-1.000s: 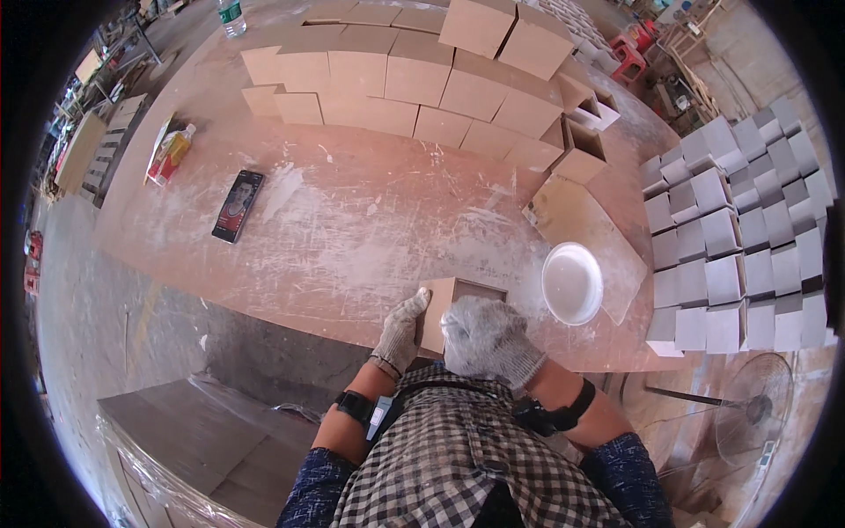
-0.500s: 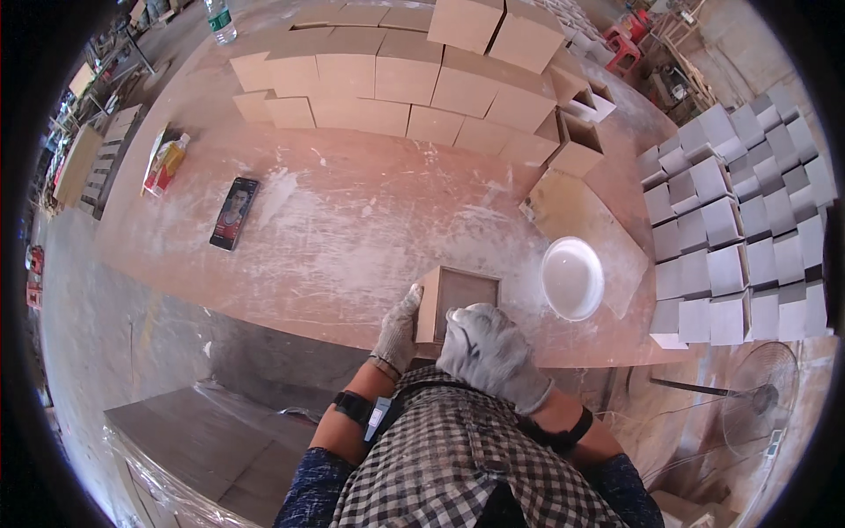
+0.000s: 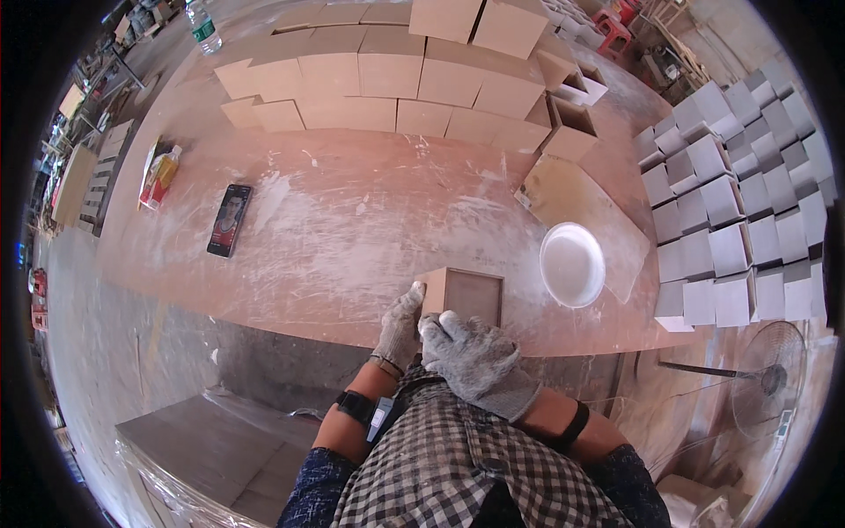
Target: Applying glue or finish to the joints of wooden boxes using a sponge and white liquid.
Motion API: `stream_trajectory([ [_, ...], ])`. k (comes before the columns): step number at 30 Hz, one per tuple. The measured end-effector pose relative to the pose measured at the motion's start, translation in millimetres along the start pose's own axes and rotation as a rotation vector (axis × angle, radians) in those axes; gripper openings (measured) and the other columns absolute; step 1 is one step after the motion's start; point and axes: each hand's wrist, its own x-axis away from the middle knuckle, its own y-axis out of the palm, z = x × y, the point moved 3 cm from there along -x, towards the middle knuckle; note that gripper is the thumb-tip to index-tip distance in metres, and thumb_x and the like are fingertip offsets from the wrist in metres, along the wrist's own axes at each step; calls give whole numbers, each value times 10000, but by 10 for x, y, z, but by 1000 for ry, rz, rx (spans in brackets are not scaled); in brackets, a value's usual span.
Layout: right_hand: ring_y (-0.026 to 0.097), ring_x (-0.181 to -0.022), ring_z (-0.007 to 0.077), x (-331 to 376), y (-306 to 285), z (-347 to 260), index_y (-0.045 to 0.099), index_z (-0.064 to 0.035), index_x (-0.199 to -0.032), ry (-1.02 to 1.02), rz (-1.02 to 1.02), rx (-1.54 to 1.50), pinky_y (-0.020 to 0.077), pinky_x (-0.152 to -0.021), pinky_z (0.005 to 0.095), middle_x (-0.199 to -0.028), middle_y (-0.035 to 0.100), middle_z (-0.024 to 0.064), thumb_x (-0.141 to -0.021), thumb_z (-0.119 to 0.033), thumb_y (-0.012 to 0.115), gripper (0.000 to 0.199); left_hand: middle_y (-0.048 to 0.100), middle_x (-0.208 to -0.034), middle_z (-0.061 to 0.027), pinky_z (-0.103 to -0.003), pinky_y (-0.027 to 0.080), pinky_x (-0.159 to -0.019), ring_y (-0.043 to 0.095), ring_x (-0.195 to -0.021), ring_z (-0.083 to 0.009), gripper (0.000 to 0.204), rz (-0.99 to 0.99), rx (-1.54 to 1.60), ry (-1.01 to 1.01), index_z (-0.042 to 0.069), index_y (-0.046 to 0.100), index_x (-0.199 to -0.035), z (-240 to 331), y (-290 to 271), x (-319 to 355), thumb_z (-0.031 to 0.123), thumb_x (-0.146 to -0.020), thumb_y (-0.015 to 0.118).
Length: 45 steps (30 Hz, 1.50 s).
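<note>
A small brown wooden-looking box (image 3: pixel 473 296) stands at the table's near edge, its darker recessed face toward me. My left hand (image 3: pixel 400 326), in a whitish knitted glove, holds the box by its left side. My right hand (image 3: pixel 473 359), in a dusty grey glove, is closed at the near edge of the box, its fingertips by the near left corner. Whatever those curled fingers hold, if anything, is hidden. A white round bowl (image 3: pixel 572 266) with pale contents sits right of the box.
Stacked brown boxes (image 3: pixel 392 70) line the table's (image 3: pixel 352 238) far side. A flat board (image 3: pixel 585 207) lies beyond the bowl. To the left are a phone (image 3: pixel 230 220), a red and yellow packet (image 3: pixel 159 179) and a water bottle (image 3: pixel 203 28). Grey-white boxes (image 3: pixel 727 201) and a fan (image 3: pixel 769 380) stand right.
My right hand has moved left and slightly nearer me, from over the recessed face to the box's near left corner. My left hand keeps its hold. The view has shifted slightly.
</note>
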Motion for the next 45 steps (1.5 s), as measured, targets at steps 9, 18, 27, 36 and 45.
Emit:
stream_trajectory([
  [9, 566, -791, 211, 702, 299, 309, 512, -78, -1222, 88, 162, 377, 498, -644, 330, -1030, 500, 87, -825, -365, 609, 500, 648, -993, -77, -332, 556, -719, 642, -823, -173, 361, 62, -145, 82, 18, 600, -1091, -10, -95, -82, 320, -897, 635],
  [18, 508, -717, 141, 365, 87, -12, 477, -127, -1265, -72, 174, 500, 482, -591, 324, -1067, 485, 61, -896, -252, 481, 390, 648, -988, -61, -309, 537, -776, 631, -867, -152, 355, 91, -182, 91, 41, 607, -1090, -47, -199, -122, 344, -906, 624],
  [27, 576, -850, 171, 1428, 743, 672, 540, -138, -1216, 200, 205, 458, 482, -608, 263, -1207, 521, 58, -865, -274, 611, 384, 631, -1048, -79, -321, 550, -758, 631, -916, -171, 456, 57, -251, 65, 30, 563, -1184, -34, -211, -115, 396, -914, 598],
  [36, 593, -1034, 270, 1139, 329, 1066, 522, -14, -1239, 714, 348, -773, 474, -901, 332, -1195, 580, 150, -826, -143, 673, 458, 634, -1043, -67, -326, 556, -758, 637, -901, -160, 441, 71, -232, 63, 35, 565, -1178, -17, -188, -88, 387, -913, 601],
  [45, 594, -1017, 227, 751, 231, 1176, 550, -12, -1226, 713, 174, -815, 477, -882, 327, -1152, 599, 148, -794, -175, 705, 487, 628, -1068, -62, -305, 536, -799, 624, -936, -147, 463, 29, -216, 66, 31, 561, -1183, -44, -221, -114, 403, -910, 602],
])
